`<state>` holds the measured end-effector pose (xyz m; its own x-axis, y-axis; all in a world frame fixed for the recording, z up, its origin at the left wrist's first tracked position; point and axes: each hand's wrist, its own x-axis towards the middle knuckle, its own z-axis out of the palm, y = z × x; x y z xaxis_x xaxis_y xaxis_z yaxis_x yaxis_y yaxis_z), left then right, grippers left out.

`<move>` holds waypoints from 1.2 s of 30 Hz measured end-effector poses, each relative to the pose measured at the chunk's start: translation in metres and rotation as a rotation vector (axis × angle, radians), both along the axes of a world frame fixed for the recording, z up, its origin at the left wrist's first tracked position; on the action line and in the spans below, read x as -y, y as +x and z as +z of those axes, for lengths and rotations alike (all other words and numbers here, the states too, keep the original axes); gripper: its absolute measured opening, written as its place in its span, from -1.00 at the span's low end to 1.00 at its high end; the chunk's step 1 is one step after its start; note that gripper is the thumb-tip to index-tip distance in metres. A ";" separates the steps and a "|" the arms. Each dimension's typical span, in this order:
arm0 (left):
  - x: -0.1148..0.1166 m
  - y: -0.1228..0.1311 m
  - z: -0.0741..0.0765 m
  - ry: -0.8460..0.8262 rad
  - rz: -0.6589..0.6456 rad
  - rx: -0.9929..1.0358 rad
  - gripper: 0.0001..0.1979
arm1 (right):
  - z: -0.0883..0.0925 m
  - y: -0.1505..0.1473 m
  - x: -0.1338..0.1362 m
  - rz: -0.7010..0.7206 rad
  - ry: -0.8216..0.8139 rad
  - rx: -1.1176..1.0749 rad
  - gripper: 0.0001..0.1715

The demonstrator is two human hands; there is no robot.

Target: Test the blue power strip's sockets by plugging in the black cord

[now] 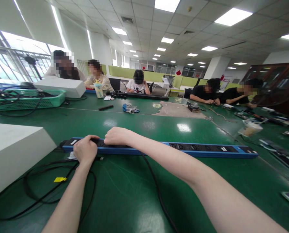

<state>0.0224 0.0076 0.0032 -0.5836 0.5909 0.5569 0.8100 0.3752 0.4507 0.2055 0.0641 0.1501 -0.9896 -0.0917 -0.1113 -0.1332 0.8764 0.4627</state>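
A long power strip (197, 148) with a blue casing and a black face of sockets lies across the green table. Near its left end, my left hand (85, 149) is closed over the strip, thumb and fingers bent round its edges. Just to the right, my right hand (117, 136) makes a fist against the strip's top, back of the hand toward me. Its fingertips are hidden, so I cannot tell what they hold. My right forearm covers the middle of the strip. A black cable (156, 181) runs from beneath that forearm toward me.
White boxes (15, 139) (61, 86) stand at the left, near a green basket (49, 101) of cables. Looped black cable with a yellow tag (60, 179) lies front left. Blue-grey gloves (130, 108) and a plastic cup (250, 128) sit farther off. Several people sit across the table.
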 end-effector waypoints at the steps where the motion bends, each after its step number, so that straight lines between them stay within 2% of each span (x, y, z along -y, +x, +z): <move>1: 0.000 0.000 0.001 -0.001 0.002 0.002 -0.60 | 0.000 0.001 0.001 0.003 0.003 -0.007 -0.80; 8: 0.000 0.001 0.002 -0.010 0.012 0.014 -0.62 | 0.006 -0.002 0.001 -0.069 -0.023 -0.007 -0.81; 14: 0.001 -0.002 0.002 -0.008 -0.002 0.014 -0.61 | 0.001 0.004 0.010 -0.078 -0.007 -0.060 -0.78; 21: 0.002 0.000 0.003 -0.010 0.008 0.031 -0.63 | 0.007 0.002 -0.001 -0.092 -0.008 -0.052 -0.84; 28: -0.001 -0.003 0.001 -0.024 0.017 0.052 -0.63 | -0.009 0.002 -0.012 -0.035 0.003 -0.083 -0.80; 36: -0.001 -0.005 0.001 -0.042 0.025 0.072 -0.62 | -0.012 0.008 -0.023 -0.034 0.005 -0.148 -0.83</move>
